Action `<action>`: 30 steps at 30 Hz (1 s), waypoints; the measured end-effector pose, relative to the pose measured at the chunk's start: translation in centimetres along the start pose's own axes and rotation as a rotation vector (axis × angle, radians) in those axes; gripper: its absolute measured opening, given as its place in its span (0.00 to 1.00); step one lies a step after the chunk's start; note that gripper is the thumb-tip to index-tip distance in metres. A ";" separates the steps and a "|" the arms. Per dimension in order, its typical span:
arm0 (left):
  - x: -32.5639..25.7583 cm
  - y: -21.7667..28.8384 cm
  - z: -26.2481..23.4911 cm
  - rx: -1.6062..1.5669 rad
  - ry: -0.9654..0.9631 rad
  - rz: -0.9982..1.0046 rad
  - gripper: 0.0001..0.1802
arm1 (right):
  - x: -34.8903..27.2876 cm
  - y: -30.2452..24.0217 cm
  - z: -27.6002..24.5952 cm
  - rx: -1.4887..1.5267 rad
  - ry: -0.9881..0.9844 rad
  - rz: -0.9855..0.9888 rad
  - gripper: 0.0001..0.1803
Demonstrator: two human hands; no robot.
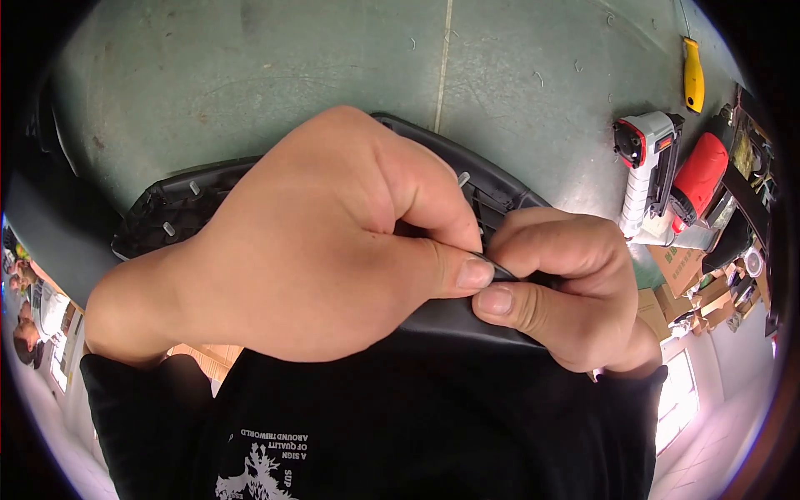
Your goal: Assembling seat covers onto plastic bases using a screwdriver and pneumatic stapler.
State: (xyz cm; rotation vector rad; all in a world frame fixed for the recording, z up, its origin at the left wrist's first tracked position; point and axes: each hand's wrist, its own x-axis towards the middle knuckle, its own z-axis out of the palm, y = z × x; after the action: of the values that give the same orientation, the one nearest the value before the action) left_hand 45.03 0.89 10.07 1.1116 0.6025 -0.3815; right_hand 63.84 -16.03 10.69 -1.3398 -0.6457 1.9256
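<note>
A black moulded panel (492,173) lies before me on the green work surface, with ribs and pale pegs showing on its upturned side. My left hand (325,242) reaches across it and pinches the thin edge of black covering material (502,272) between thumb and bent fingers. Right beside it, my right hand (575,287) grips the same edge, thumb on top and fingers curled. The two thumb tips almost meet. Below them runs a smooth black stretch of the covering (450,318). Much of the panel is hidden behind my hands.
On the green work surface (250,67) at right are a grey-and-red staple gun (646,154), a red heat gun (702,179) and a yellow-handled tool (692,79). Loose staples (538,79) lie scattered. Cardboard boxes (679,265) are stacked at far right. Another person (27,329) shows at the left rim.
</note>
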 end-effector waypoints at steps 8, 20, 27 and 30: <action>0.6 0.2 -0.3 0.054 -0.009 -0.096 0.02 | 0.5 0.0 0.4 -0.026 0.116 -0.043 0.07; -3.2 0.8 1.4 0.795 0.154 0.795 0.19 | 0.5 -0.5 1.4 -0.134 0.217 0.180 0.08; -7.0 0.9 4.7 1.130 0.212 0.753 0.26 | -1.3 -1.7 3.3 -0.254 0.218 0.147 0.09; -7.2 0.0 5.1 1.220 0.186 0.783 0.19 | -1.1 0.2 3.5 -0.350 0.199 0.080 0.13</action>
State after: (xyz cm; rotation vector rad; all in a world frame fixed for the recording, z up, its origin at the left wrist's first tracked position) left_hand 40.77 -3.85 16.12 2.4451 -0.0205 0.1004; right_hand 60.77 -17.08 12.38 -1.7725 -0.8677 1.7642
